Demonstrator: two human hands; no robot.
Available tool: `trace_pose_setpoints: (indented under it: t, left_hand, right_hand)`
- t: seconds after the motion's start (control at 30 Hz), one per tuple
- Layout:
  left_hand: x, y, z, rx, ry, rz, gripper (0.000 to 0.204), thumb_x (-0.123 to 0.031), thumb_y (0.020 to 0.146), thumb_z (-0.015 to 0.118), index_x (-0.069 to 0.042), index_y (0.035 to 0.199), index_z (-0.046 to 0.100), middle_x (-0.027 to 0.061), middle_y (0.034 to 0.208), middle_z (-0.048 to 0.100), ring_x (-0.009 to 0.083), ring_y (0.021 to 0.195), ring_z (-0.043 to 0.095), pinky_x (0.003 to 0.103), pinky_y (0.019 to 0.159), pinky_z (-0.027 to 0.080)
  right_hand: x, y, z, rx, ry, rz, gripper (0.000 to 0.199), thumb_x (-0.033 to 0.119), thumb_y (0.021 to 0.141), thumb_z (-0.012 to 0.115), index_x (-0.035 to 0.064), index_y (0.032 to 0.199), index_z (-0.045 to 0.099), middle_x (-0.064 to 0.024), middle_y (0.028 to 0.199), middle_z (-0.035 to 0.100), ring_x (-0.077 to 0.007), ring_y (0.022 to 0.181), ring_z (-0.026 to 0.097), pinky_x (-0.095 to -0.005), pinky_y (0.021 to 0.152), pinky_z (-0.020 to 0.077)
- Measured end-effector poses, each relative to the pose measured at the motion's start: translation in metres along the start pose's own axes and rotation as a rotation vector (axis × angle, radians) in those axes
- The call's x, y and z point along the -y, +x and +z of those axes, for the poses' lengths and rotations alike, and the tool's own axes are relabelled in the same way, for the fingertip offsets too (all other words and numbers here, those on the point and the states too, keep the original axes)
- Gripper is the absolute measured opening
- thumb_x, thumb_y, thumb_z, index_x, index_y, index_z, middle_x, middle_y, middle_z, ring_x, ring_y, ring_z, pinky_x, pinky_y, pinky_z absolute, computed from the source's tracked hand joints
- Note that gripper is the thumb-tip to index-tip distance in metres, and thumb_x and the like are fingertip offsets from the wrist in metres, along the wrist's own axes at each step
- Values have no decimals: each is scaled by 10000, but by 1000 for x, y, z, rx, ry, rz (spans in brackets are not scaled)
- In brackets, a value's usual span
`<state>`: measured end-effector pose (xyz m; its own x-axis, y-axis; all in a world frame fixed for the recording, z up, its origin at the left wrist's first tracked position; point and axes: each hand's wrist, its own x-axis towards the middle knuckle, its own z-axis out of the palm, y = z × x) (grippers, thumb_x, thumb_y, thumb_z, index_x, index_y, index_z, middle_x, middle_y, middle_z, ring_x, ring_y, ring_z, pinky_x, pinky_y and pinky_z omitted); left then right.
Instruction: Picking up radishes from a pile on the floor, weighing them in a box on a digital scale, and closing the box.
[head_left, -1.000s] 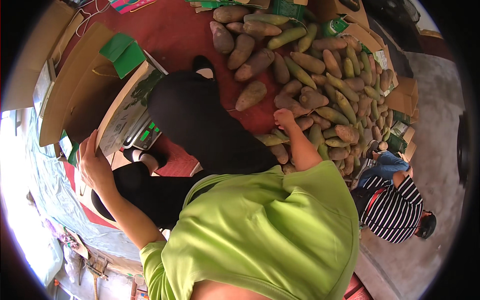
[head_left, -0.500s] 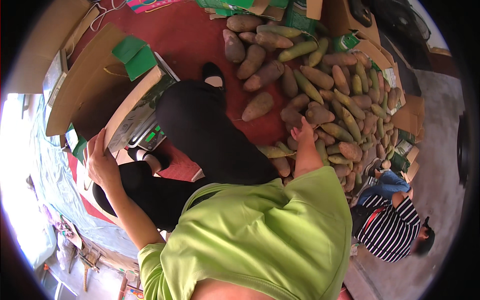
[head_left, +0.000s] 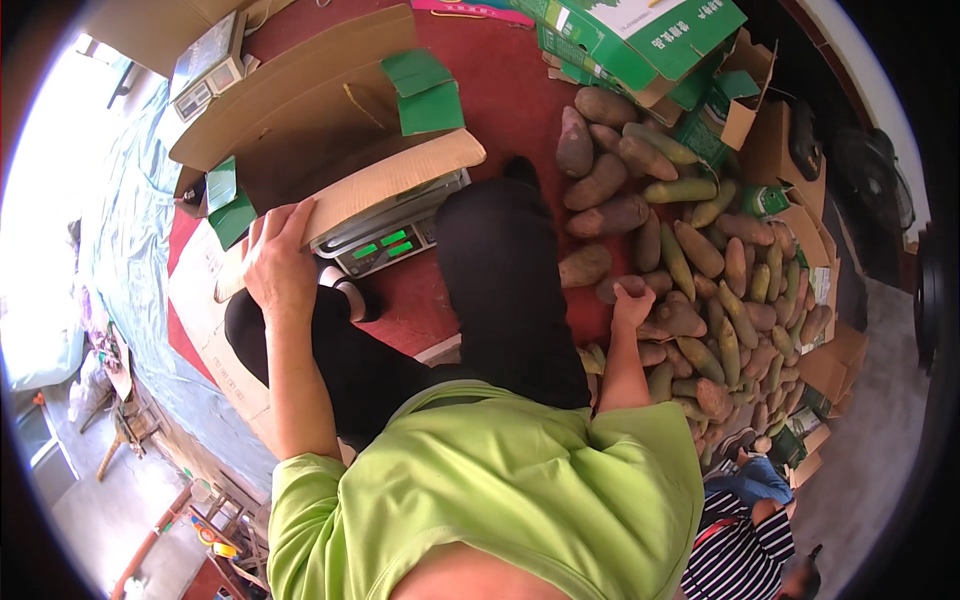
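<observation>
Clasped the near edge of an open box in the left hand, with a lit scale just right of that grip. Had the right hand against a brown tuber, just to the left; could not tell whether closed round it or merely touching. Had more tubers heaped beyond and right of that hand, with green cartons well beyond.

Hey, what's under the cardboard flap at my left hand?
Under the cardboard flap, part of a scale shows, with green-lit displays. The flap hides much of its top, so what lies there can't be told.
</observation>
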<state>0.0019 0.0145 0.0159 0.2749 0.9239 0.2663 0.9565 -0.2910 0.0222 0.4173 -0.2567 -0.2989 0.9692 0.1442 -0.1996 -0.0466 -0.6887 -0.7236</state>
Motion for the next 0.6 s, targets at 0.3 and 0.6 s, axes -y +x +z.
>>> trace_pose_setpoints:
  t: [0.3,0.6]
  left_hand:
    - [4,0,-4,76,-55,-50,395,-8,728,608,-195,1069,670,-41,1020,618,200,1017,567,357,897,432]
    - [4,0,-1,46,-50,-10,341,-39,754,573,-192,1041,675,-31,983,618,195,982,569,353,863,434]
  right_hand:
    - [184,-20,-10,281,207,-494,615,80,705,779,-38,1203,438,-140,1142,528,-223,1051,518,-330,928,418]
    - [420,-118,2,857,622,-994,566,49,698,771,7,1165,455,-96,1042,592,-174,958,598,-317,830,508]
